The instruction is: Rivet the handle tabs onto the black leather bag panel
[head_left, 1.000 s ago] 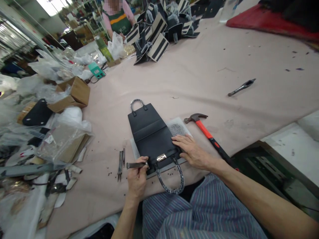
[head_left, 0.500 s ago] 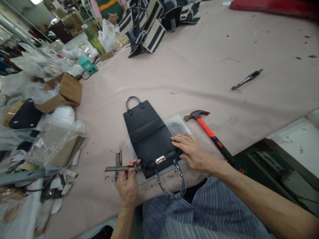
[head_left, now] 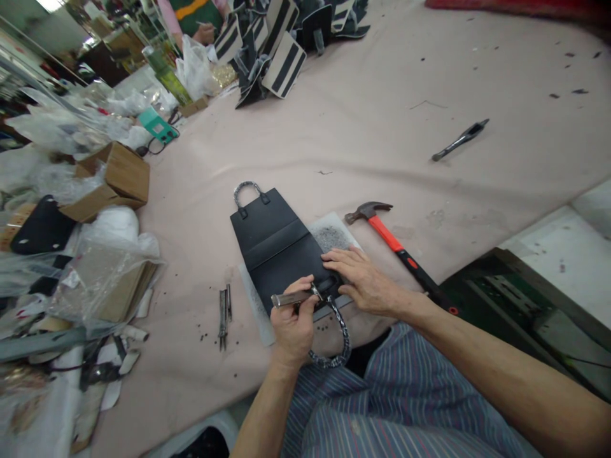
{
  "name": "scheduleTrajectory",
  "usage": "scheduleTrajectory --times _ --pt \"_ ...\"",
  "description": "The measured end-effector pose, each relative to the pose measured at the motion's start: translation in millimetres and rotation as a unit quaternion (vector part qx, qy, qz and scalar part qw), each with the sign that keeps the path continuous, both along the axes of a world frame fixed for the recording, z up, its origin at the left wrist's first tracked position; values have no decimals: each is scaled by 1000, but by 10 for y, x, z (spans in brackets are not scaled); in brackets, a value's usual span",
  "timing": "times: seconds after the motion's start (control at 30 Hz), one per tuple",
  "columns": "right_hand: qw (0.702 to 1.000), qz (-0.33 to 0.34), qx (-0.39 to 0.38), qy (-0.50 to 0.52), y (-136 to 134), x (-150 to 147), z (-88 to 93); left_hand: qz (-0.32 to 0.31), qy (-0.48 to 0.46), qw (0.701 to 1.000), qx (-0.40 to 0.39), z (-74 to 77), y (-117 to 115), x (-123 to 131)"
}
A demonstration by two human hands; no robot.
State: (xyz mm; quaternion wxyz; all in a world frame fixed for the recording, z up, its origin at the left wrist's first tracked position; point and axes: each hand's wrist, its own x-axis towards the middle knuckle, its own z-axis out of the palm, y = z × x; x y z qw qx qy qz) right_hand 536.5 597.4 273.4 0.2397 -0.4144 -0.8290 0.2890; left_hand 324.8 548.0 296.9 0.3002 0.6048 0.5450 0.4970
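Note:
A black handbag panel [head_left: 279, 245] lies flat on a pale board [head_left: 331, 234]. It has one wrapped handle [head_left: 247, 184] at its far end and another wrapped handle [head_left: 344, 346] near my lap. My left hand [head_left: 293, 327] is closed around a metal rod-shaped punch [head_left: 291, 298], over the panel's near edge. The punch's working end is by the clasp area, which my fingers and the tool largely hide. Stretched out flat, the fingers of my right hand [head_left: 365, 280] rest on the panel's right edge.
A claw hammer [head_left: 386, 232] lies to the right, with a slim metal tool [head_left: 461, 140] beyond it. More metal punches [head_left: 223, 315] lie at left. A cardboard box [head_left: 126, 175] and plastic bags line the left side. Striped pieces [head_left: 284, 63] and a co-worker's hand [head_left: 204, 33] are at the back.
My left hand has moved right with the punch, from beside the panel to over its clasp area. My right hand stays on the panel. The whole view has shifted slightly.

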Motion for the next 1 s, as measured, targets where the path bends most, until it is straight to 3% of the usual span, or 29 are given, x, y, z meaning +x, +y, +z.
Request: scheduleTrajectory --times 0.3,1.0 --pt "999 -29 21 7 -7 -22 2 -30 -19 999 15 -24 46 54" --pt "999 -23 25 1 -15 -10 -29 -59 45 997 3 -34 99 72"
